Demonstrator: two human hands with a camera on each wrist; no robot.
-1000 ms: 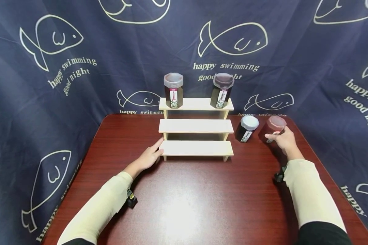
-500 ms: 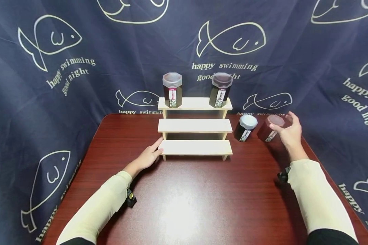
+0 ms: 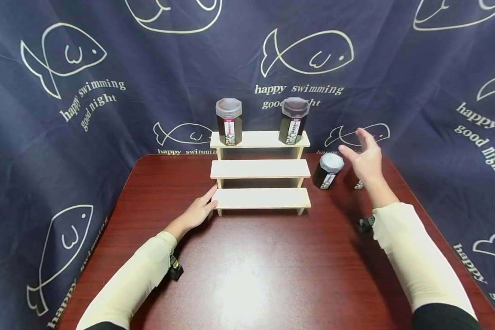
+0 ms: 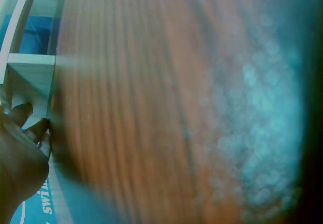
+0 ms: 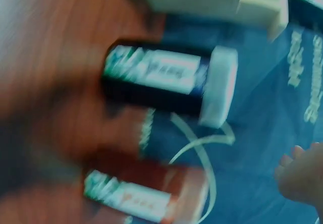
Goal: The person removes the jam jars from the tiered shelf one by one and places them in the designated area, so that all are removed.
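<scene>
A three-step wooden shelf (image 3: 261, 169) stands on the table. My left hand (image 3: 195, 212) holds its left end, thumb at the lowest step and fingers along the side; the left wrist view shows fingertips against the side panel. Two dark octagonal jars, a left one with a clear lid (image 3: 229, 123) and a right one with a purplish lid (image 3: 294, 123), sit on the top step. My right hand (image 3: 368, 162) hovers with thumb and fingers spread, holding nothing. Just left of it stands a white-lidded dark jar (image 3: 328, 172). The reddish jar (image 5: 146, 186) is mostly hidden behind that hand in the head view.
The two lower steps are bare boards. A dark blue fish-print cloth (image 3: 148, 68) hangs behind and beside the reddish-brown table (image 3: 239, 256). Light glares off the table's front. Each wrist carries a small black camera.
My right hand has let go of the reddish jar, risen, and swung left over it toward the white-lidded jar. My left hand has stayed at the shelf. The head view has shifted slightly.
</scene>
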